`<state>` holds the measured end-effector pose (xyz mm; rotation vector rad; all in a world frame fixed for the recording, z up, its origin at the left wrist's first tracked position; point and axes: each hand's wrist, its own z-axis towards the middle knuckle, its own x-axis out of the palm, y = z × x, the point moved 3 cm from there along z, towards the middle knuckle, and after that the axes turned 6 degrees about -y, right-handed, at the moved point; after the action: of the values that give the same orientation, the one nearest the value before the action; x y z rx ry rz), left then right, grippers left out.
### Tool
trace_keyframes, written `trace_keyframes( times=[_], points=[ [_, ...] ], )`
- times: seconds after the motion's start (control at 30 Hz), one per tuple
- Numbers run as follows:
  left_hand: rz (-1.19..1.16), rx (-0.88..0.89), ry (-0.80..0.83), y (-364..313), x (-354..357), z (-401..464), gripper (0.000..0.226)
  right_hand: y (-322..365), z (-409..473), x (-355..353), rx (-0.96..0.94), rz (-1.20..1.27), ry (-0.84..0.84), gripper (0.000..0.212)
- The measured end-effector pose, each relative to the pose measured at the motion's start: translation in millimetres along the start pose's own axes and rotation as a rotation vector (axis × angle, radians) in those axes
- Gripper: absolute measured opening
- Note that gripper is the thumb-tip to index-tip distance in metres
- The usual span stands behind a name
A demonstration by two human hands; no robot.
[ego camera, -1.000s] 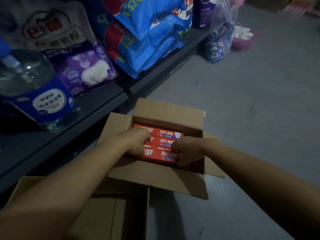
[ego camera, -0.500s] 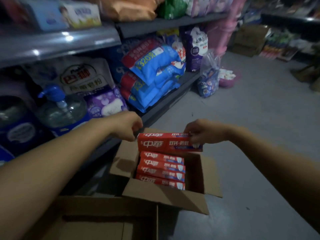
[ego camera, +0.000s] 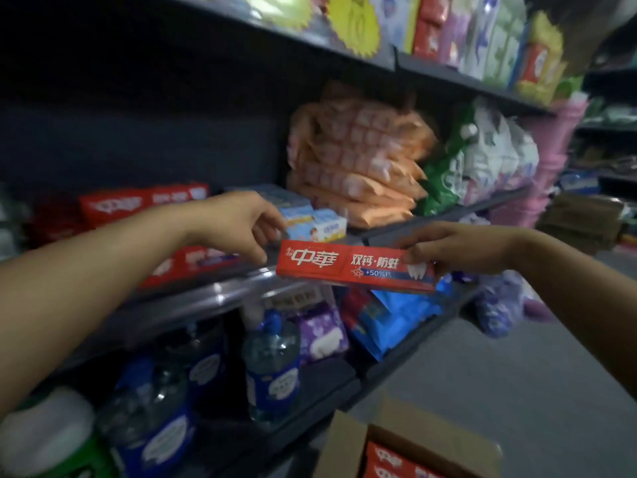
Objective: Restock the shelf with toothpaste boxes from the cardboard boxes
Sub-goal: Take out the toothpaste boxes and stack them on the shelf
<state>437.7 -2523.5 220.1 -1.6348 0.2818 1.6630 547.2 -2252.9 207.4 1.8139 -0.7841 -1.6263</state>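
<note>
A red toothpaste box (ego camera: pixel 344 267) hangs level in front of the middle shelf (ego camera: pixel 213 296). My right hand (ego camera: pixel 458 248) pinches its right end. My left hand (ego camera: pixel 238 224) is at its left end, thumb and fingers curled around that edge. More red toothpaste boxes (ego camera: pixel 144 201) lie stacked on the shelf to the left, behind my left forearm. The open cardboard box (ego camera: pixel 348 443) sits on the floor at the bottom edge, with red toothpaste boxes (ego camera: pixel 389 460) inside.
Small blue-and-white boxes (ego camera: pixel 317 225) and orange packs (ego camera: pixel 362 167) sit on the same shelf to the right. Below stand water bottles (ego camera: pixel 272 367), a purple pack (ego camera: pixel 324 336) and blue bags (ego camera: pixel 393 319). Grey floor (ego camera: pixel 499 374) runs along the right.
Both hands lifted one toothpaste box out of the cardboard box and raised it to the middle shelf. The view swung upward from the floor to the shelves.
</note>
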Motion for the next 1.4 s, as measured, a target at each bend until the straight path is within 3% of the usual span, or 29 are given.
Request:
trace_keyframes(
  times=[0.17, 0.3, 0.43, 0.67, 1.2, 1.4],
  points=[
    [0.046, -0.092, -0.092, 34.6, -85.5, -37.0, 0.055, 90.6, 41.3, 6.0, -0.108, 0.023, -0.064, 0.021],
    [0.05, -0.216, -0.15, 77.3, -124.9, -59.5, 0.061, 146.2, 79.9, 26.3, -0.199, -0.049, -0.025, 0.015],
    [0.062, -0.324, -0.186, 115.2, -143.5, -75.6, 0.063, 177.2, 122.3, 47.0, -0.276, -0.178, 0.046, 0.024],
    [0.04, -0.457, -0.189, 160.4, -142.9, -83.7, 0.059, 194.2, 179.4, 74.2, -0.263, -0.274, 0.078, 0.033],
    [0.089, -0.51, -0.203, 200.5, -127.3, -69.3, 0.051, 206.9, 269.9, 123.6, -0.318, -0.35, 0.212, 0.031],
    [0.106, -0.515, -0.21, 200.8, -124.6, -65.6, 0.05, 209.2, 279.0, 128.7, -0.377, -0.372, 0.17, 0.033]
  ],
)
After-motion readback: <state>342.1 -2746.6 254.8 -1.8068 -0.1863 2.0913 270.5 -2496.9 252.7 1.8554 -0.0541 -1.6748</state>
